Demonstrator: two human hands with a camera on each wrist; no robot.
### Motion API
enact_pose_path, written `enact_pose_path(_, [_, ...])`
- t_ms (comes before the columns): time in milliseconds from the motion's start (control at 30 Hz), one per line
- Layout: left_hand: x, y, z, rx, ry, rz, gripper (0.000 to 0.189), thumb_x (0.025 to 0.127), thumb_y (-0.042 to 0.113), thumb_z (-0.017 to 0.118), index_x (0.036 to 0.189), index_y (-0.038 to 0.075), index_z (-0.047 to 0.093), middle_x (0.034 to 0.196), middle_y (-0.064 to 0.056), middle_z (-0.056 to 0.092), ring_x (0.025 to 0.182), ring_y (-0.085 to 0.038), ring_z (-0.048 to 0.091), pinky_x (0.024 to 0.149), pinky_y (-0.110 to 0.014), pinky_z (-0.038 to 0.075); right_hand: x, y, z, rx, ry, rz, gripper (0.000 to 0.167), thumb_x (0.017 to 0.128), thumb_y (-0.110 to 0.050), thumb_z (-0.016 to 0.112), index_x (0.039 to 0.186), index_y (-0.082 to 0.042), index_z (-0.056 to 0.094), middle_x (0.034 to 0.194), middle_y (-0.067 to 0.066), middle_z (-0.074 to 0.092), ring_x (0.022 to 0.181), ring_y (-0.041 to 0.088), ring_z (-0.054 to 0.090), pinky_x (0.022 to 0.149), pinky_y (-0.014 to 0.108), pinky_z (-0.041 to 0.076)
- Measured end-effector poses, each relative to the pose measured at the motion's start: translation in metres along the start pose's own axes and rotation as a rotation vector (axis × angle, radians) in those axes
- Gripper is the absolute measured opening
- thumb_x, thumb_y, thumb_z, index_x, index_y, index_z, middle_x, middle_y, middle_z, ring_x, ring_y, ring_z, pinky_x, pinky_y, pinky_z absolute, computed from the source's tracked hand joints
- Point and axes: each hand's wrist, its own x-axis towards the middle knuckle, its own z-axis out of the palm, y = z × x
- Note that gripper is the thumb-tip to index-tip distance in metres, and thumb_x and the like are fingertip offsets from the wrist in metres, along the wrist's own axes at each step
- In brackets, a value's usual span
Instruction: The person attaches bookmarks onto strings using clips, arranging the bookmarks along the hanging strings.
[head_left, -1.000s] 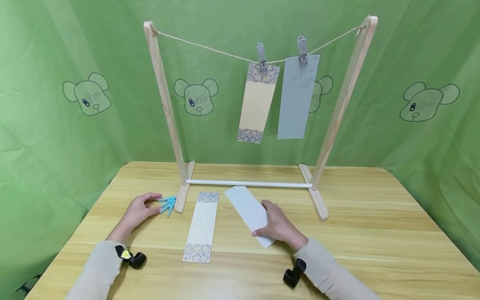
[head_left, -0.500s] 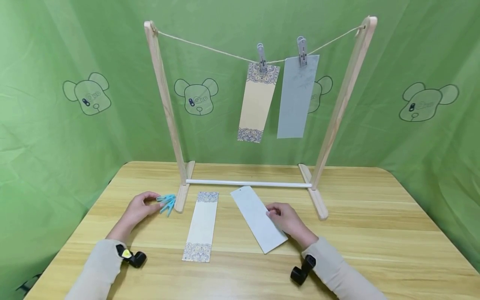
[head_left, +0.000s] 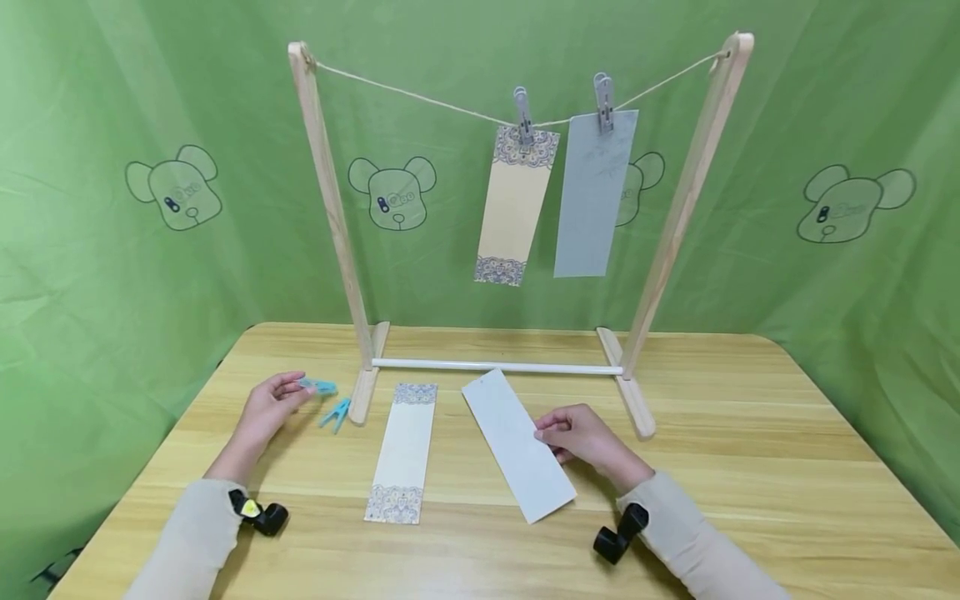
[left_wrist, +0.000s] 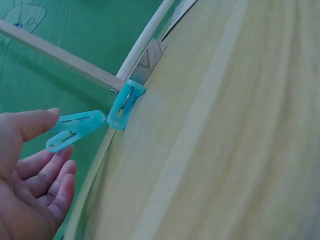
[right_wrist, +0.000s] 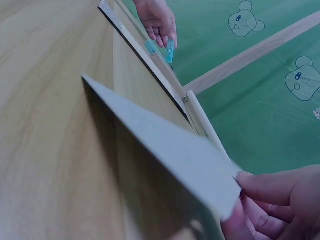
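My left hand (head_left: 264,412) pinches a light blue clothespin (left_wrist: 75,129) between thumb and fingers, a little above the table. A second blue clothespin (head_left: 337,414) lies by the foot of the wooden stand, close to that hand. On the right, my right hand (head_left: 581,437) pinches the long edge of a plain pale grey card (head_left: 517,450) with a small hole near its far end. The right wrist view shows this card (right_wrist: 170,150) tilted, one edge lifted off the table. Between the hands lies a cream card (head_left: 401,454) with patterned ends, untouched.
A wooden stand (head_left: 330,192) with a white crossbar (head_left: 495,367) rises at the back of the table (head_left: 735,467). From its string (head_left: 412,93) hang a patterned card (head_left: 517,204) and a plain grey card (head_left: 596,200), each under a grey clothespin (head_left: 523,117). Green cloth surrounds the table.
The left hand has lifted one blue clothespin away from the other, up and left. My right hand has shifted its grip to the plain card's right edge, and the card has slid right and turned slightly.
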Motion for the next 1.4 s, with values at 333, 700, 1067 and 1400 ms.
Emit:
enact_pose_path(333, [-0.001, 0.026, -0.005, -0.171, 0.073, -0.008, 0.051, 0.089, 0.025, 0.067, 0.125, -0.006, 0.048, 0.094, 0.013, 0.058, 0.085, 0.005, 0.056, 0.08, -0.008, 0.046, 0.006, -0.022, 0.001, 0.026, 0.022, -0.031, 0.02, 0.086, -0.004, 0.066, 0.104, 0.005, 0.064, 0.083, 0.007, 0.064, 0.069, 0.013, 0.06, 0.06, 0.031, 0.058])
enact_pose_path(700, [0.001, 0.066, -0.001, -0.501, 0.02, 0.082, 0.029, 0.09, 0.017, 0.065, 0.115, 0.006, 0.056, 0.094, 0.011, 0.064, 0.089, -0.001, 0.061, 0.084, -0.014, 0.051, 0.02, -0.046, 0.003, 0.108, 0.043, -0.091, 0.021, 0.086, -0.002, 0.066, 0.104, 0.008, 0.063, 0.08, 0.006, 0.065, 0.067, 0.013, 0.061, 0.067, 0.034, 0.059])
enact_pose_path(1067, [0.004, 0.112, 0.004, -0.537, -0.001, 0.169, 0.021, 0.087, 0.013, 0.068, 0.107, 0.009, 0.062, 0.092, 0.007, 0.064, 0.086, -0.004, 0.059, 0.081, -0.014, 0.051, 0.036, -0.071, 0.005, 0.154, 0.088, -0.233, 0.024, 0.087, -0.003, 0.066, 0.105, 0.011, 0.061, 0.085, 0.007, 0.068, 0.071, 0.011, 0.062, 0.068, 0.034, 0.059])
enact_pose_path(1400, [0.017, 0.163, 0.013, -0.487, 0.039, 0.243, 0.029, 0.088, 0.015, 0.067, 0.114, 0.004, 0.061, 0.091, 0.005, 0.064, 0.084, -0.007, 0.058, 0.076, -0.014, 0.052, 0.048, -0.095, 0.002, 0.166, 0.138, -0.293, 0.021, 0.087, -0.001, 0.065, 0.105, 0.009, 0.063, 0.081, 0.002, 0.067, 0.069, 0.01, 0.061, 0.071, 0.039, 0.059])
